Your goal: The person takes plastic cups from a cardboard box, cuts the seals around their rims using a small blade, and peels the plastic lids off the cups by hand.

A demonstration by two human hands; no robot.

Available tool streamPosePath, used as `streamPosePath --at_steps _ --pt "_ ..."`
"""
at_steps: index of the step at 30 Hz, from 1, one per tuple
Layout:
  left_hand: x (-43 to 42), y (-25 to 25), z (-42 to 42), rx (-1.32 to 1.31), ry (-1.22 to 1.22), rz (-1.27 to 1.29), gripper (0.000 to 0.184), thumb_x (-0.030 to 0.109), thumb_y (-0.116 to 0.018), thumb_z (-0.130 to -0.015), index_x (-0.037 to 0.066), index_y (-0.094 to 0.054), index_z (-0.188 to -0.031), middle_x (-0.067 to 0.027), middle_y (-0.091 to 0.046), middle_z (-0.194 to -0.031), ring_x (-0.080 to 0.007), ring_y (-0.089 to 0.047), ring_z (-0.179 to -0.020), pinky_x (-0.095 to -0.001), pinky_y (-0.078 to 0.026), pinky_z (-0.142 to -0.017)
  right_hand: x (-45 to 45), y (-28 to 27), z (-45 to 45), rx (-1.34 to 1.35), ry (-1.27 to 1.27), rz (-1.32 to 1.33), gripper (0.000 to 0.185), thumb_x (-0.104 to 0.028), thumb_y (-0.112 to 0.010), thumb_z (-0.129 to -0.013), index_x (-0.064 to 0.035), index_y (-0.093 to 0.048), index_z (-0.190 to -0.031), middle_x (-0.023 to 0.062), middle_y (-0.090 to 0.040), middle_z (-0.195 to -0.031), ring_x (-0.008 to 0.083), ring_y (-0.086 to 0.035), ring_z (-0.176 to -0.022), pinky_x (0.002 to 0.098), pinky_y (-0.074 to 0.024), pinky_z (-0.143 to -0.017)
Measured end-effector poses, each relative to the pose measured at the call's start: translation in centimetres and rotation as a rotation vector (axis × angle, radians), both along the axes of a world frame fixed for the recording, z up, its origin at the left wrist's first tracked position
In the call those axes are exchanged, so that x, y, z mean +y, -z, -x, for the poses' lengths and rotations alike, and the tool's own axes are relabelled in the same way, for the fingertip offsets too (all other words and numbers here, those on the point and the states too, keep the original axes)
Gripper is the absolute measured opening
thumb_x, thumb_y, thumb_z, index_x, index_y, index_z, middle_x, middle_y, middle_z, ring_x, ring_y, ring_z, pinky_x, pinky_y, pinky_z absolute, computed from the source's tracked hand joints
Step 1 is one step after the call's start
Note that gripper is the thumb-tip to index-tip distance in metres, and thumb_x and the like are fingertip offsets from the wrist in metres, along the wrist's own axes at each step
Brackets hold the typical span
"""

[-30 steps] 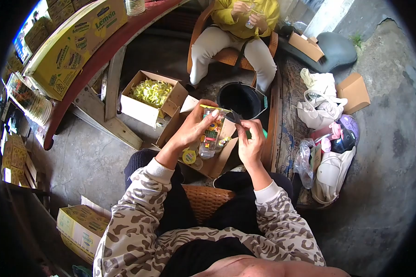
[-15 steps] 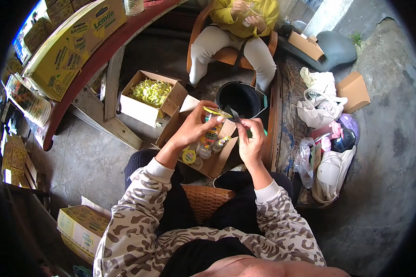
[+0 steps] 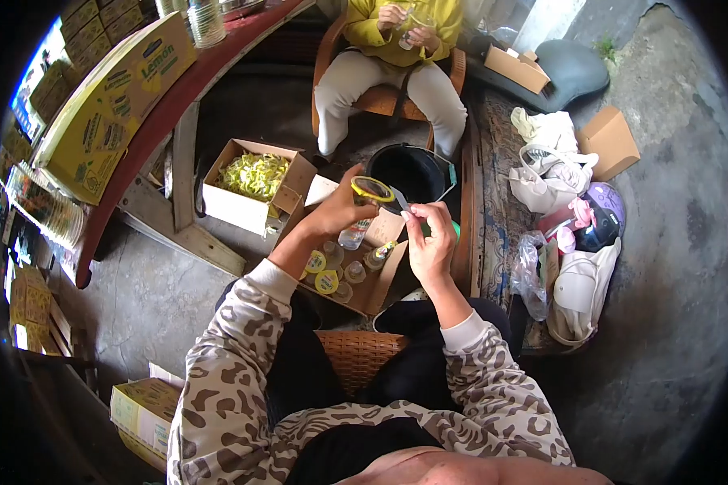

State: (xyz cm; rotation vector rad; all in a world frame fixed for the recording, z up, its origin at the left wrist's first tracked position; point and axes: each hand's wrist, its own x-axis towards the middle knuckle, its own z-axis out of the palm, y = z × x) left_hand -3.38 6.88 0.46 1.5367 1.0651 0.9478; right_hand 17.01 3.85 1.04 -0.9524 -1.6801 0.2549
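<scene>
My left hand (image 3: 341, 212) is wrapped round a clear plastic cup (image 3: 354, 235) with a yellow rim, its round top tilted up. Between the fingertips of my right hand (image 3: 430, 236) is a small dark blade (image 3: 399, 200), held beside the rim. Below my hands, an open cardboard box (image 3: 374, 293) holds several clear cups, some with yellow lids (image 3: 326, 281). A carton (image 3: 233, 212) filled with yellow-green strips stands to the left, and a black bucket (image 3: 413, 158) is just beyond my hands.
A person (image 3: 396, 73) sits opposite in a wooden chair, hands on a clear cup. A red-edged table (image 3: 150, 121) bears a lemon carton and stacked cups at left. Bags and a purple helmet (image 3: 605, 208) lie at right.
The cup in my left hand has tipped so its round rim faces up more. The blade has shifted slightly left with my right hand. The whole view has also shifted.
</scene>
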Motion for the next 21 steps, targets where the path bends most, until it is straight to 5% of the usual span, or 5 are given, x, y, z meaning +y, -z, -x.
streamPosePath --at_steps 6,10,14,15,21 --pt "3.8 -0.6 -1.7 0.005 -0.195 0.146 0.064 0.027 -0.082 -0.082 -0.009 -0.045 -0.119 -0.017 -0.064 -0.11 -0.0167 -0.065 -0.092 -0.0292 -0.053 -0.084 0.5 -0.1 -0.5 0.038 0.025 -0.008 0.015 0.004 -0.07 -0.081 -0.0046 -0.064 -0.092 0.0073 -0.06 -0.083 0.0223 -0.06 -0.071 0.0349 -0.0473 -0.069" --pt "7.2 2.3 -1.9 -0.093 -0.184 0.315 0.056 0.039 -0.073 -0.089 -0.001 -0.053 -0.121 -0.0128 -0.063 -0.114 -0.0157 -0.063 -0.1 -0.034 -0.053 -0.087 0.9 -0.2 -1.0 0.068 0.059 -0.006 0.016 0.005 -0.07 -0.081 -0.0049 -0.064 -0.092 0.0073 -0.06 -0.083 0.023 -0.06 -0.071 0.0353 -0.0472 -0.07" --pt "10.2 5.7 -1.0 -0.164 -0.155 0.444 0.052 0.05 -0.063 -0.094 0.006 -0.055 -0.119 -0.007 -0.062 -0.102 -0.019 -0.068 -0.085 -0.0323 -0.056 -0.067 1.5 -0.2 -1.5 0.051 0.086 -0.004 0.017 0.005 -0.07 -0.08 -0.0048 -0.064 -0.093 0.0074 -0.06 -0.083 0.0233 -0.06 -0.072 0.0356 -0.047 -0.07" --pt "9.6 4.4 -1.7 -0.153 -0.224 0.51 0.047 0.05 -0.06 -0.095 0.01 -0.055 -0.119 -0.0069 -0.059 -0.098 -0.0189 -0.067 -0.074 -0.0298 -0.052 -0.056 1.6 -0.2 -1.6 0.048 0.086 -0.002 0.017 0.005 -0.07 -0.08 -0.0047 -0.064 -0.093 0.0073 -0.06 -0.083 0.0233 -0.06 -0.072 0.0357 -0.0467 -0.07" --pt "14.5 10.5 -0.2 -0.109 -0.009 0.535 0.043 0.035 -0.065 -0.09 0.006 -0.053 -0.119 -0.0083 -0.059 -0.097 -0.0161 -0.064 -0.074 -0.0297 -0.05 -0.059 2.1 -0.5 -2.1 0.058 0.107 0.003 0.016 0.003 -0.07 -0.08 -0.0051 -0.064 -0.092 0.0063 -0.061 -0.081 0.0243 -0.06 -0.074 0.0365 -0.0458 -0.069"
